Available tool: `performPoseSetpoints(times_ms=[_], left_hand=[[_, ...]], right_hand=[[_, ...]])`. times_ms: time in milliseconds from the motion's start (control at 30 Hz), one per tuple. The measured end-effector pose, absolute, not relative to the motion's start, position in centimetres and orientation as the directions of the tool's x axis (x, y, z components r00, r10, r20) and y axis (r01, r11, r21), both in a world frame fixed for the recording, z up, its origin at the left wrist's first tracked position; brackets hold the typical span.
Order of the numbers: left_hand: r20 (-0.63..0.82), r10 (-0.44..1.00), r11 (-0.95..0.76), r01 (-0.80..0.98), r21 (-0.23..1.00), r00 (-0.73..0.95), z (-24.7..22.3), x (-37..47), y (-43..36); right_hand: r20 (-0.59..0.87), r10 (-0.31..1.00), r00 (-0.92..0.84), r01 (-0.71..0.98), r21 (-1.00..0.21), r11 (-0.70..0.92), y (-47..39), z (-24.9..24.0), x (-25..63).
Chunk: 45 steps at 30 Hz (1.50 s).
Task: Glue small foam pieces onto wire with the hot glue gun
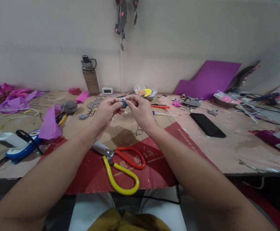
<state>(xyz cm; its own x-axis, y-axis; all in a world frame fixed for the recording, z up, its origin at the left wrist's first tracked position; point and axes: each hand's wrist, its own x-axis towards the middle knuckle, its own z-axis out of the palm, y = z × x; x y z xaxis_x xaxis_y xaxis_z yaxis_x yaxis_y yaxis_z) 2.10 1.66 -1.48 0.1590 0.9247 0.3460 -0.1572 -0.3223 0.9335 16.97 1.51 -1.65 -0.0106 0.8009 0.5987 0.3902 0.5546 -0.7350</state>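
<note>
Between the fingertips of the left hand point(108, 110) and the right hand point(140, 110), above the tabletop point(233, 144), sits a small blue piece point(124, 102), bright and mostly covered by fingers; both hands pinch it, a thin pale strip point(127, 97) showing at its top; its exact shape is too small to tell; scissors point(109, 153) with one red and one yellow handle lie nearer the body.

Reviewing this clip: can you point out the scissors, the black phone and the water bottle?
Scissors point(127, 192): head view, on the bottom of the yellow handle loop.
Black phone point(207, 125): head view, middle of its dark face.
Water bottle point(91, 82): head view, on its body below the lid.
</note>
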Motion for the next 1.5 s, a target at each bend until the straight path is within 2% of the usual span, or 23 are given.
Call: performPoseSetpoints(times_ms=[167, 367, 600, 800, 1033, 1233, 1367, 1500], left_hand=[[0.349, 0.920, -0.374, 0.132, 0.918, 0.179, -0.9, 2.0, 1.4], [0.319, 0.933, -0.353, 0.267, 0.896, 0.165, -0.6, 2.0, 1.2], [0.459, 0.871, -0.466, 0.583, 0.665, 0.173, -0.3, 1.5, 1.0], [0.417, 0.890, -0.441, 0.573, 0.691, 0.183, -0.1, 1.6, 0.9], [0.454, 0.891, -0.407, 0.460, 0.789, 0.009, -0.3, 1.8, 1.0], [0.468, 0.883, -0.424, 0.386, 0.819, -0.024, -0.6, 1.9, 1.2], [0.493, 0.869, -0.446, 0.370, 0.815, -0.038, -1.0, 1.8, 1.5], [0.485, 0.868, -0.420, 0.364, 0.831, -0.106, -1.2, 1.2, 2.0]], right_hand=[[0.551, 0.835, -0.008, 0.410, -0.759, 0.505, 2.2, -1.8, 17.5], [0.588, 0.806, -0.065, 0.513, -0.673, 0.533, 1.6, -1.8, 17.4], [0.633, 0.761, -0.140, 0.618, -0.545, 0.567, 1.3, -1.9, 17.3], [0.647, 0.740, -0.187, 0.624, -0.503, 0.598, 1.5, -2.2, 17.3], [0.622, 0.774, -0.115, 0.426, -0.673, 0.604, 0.9, -2.5, 17.0], [0.502, 0.862, -0.063, 0.214, -0.837, 0.503, 1.6, -3.3, 16.3], [0.442, 0.894, -0.068, 0.169, -0.878, 0.447, 1.7, -3.6, 16.1], [0.480, 0.872, -0.096, 0.226, -0.842, 0.489, 1.3, -3.7, 16.0]])
